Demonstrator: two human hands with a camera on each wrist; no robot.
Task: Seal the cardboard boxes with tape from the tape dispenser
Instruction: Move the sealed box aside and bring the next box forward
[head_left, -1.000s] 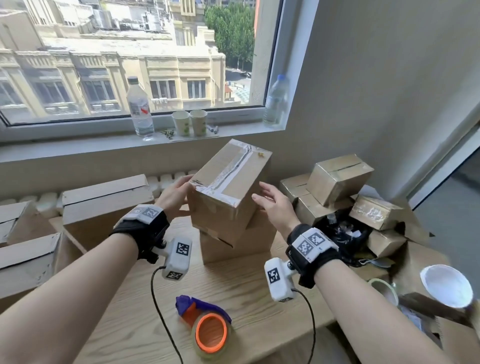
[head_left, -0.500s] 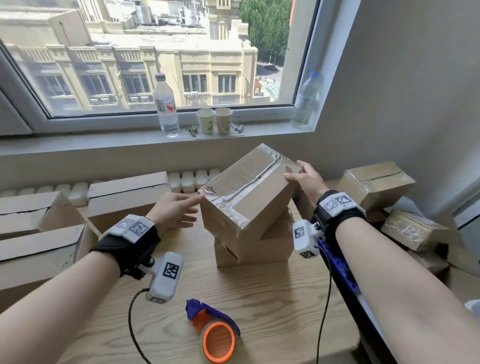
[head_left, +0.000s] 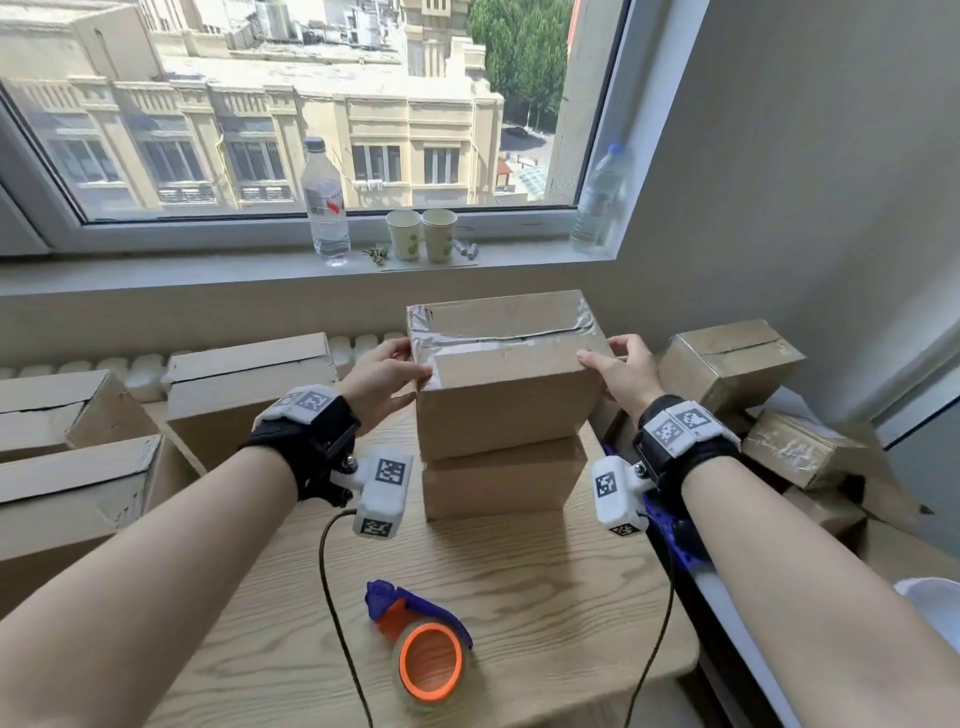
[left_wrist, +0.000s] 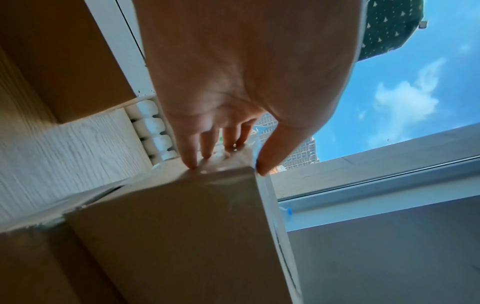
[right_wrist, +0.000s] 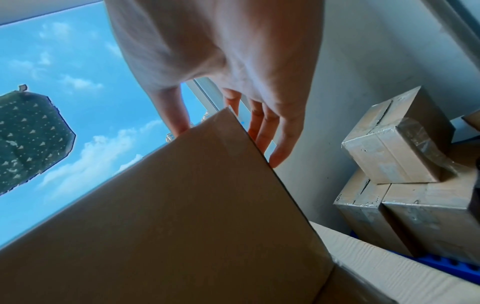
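A cardboard box (head_left: 504, 400) with shiny tape along its top seam and left end sits squarely on a second box (head_left: 498, 483) on the wooden table (head_left: 545, 597). My left hand (head_left: 382, 379) touches its upper left end with straight fingers (left_wrist: 192, 156), thumb at the top corner. My right hand (head_left: 623, 374) lies against its upper right corner, thumb on the front top edge and fingers (right_wrist: 262, 131) along the right side. The purple and orange tape dispenser (head_left: 421, 644) lies on the table near me, untouched.
Open-seamed boxes (head_left: 249, 384) (head_left: 67, 488) stand at the left. Taped boxes (head_left: 727, 364) (head_left: 800, 447) are piled at the right, past a blue part (head_left: 670, 530). Two water bottles (head_left: 324, 202) and paper cups (head_left: 421, 234) stand on the windowsill.
The top box was tilted on a corner and turning; now it lies flat and aligned on the lower box. My left hand has come back onto its left end.
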